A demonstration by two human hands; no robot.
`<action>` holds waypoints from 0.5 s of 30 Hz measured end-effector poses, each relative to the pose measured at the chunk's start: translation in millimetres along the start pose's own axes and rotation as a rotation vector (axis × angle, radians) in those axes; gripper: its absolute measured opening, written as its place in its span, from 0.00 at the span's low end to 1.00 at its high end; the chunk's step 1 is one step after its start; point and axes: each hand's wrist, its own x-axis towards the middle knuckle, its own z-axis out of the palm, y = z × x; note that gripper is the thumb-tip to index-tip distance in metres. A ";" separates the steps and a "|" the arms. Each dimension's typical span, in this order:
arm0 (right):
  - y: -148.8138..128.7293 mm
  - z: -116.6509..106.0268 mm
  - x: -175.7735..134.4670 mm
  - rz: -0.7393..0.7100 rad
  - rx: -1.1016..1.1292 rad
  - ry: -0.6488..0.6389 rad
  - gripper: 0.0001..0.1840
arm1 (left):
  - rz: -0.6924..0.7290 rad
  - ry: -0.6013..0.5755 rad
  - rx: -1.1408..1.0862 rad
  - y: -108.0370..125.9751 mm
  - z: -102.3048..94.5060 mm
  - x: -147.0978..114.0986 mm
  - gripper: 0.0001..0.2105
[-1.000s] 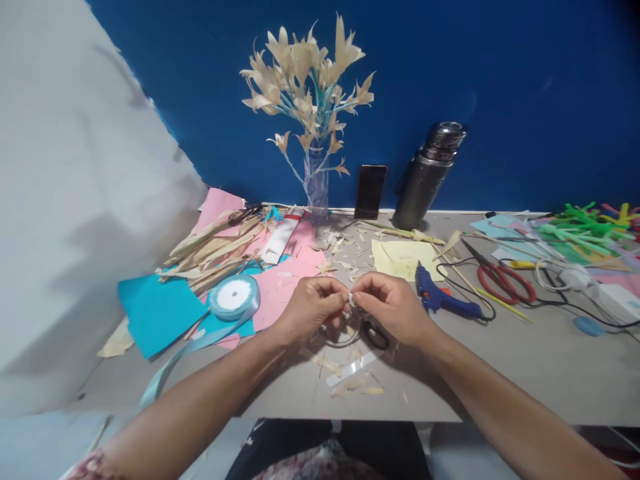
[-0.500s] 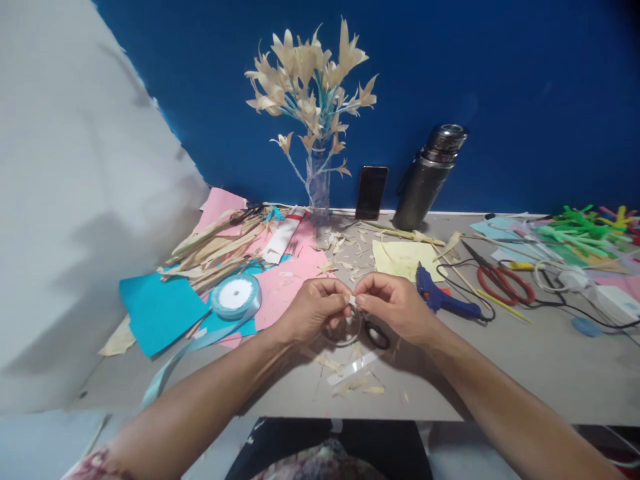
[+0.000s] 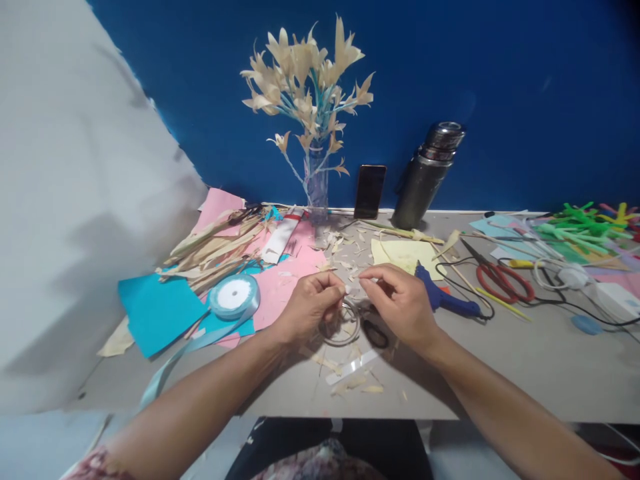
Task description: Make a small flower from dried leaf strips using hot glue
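My left hand [image 3: 314, 301] is closed in a pinch, thumb against the forefinger, with a small white piece [image 3: 349, 290] showing at the fingertips. What the piece is, I cannot make out. A short gap to the right, my right hand [image 3: 399, 297] has its thumb and forefinger tips brought together; anything between them is too small to see. Below the fingers is a thin silvery ring of wire [image 3: 356, 333], partly hidden by my left hand. A dark loop [image 3: 376, 333] lies beside it, under my right hand. Pale scraps and a clear strip [image 3: 353, 368] lie nearer me.
Blue ribbon on a spool [image 3: 234, 297], blue felt [image 3: 157, 313] and dried husks [image 3: 220, 247] lie left. Behind stand a vase [image 3: 317, 183] of husk flowers, a phone [image 3: 370, 192] and a flask [image 3: 427, 177]. A glue gun [image 3: 447, 297] and red-handled scissors [image 3: 505, 283] lie right.
My hands have come apart at the fingertips, the right drawing slightly away. The white piece stays at my left fingertips, and more of the wire ring shows below.
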 end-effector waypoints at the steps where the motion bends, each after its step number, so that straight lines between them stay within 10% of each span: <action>1: 0.1 -0.4 -0.5 -0.038 -0.028 0.018 0.07 | 0.002 0.018 0.015 0.2 0.3 -0.2 0.10; 15: 6.5 3.1 -3.9 -0.268 -0.331 -0.192 0.11 | 0.094 0.165 0.346 0.3 7.6 -5.8 0.07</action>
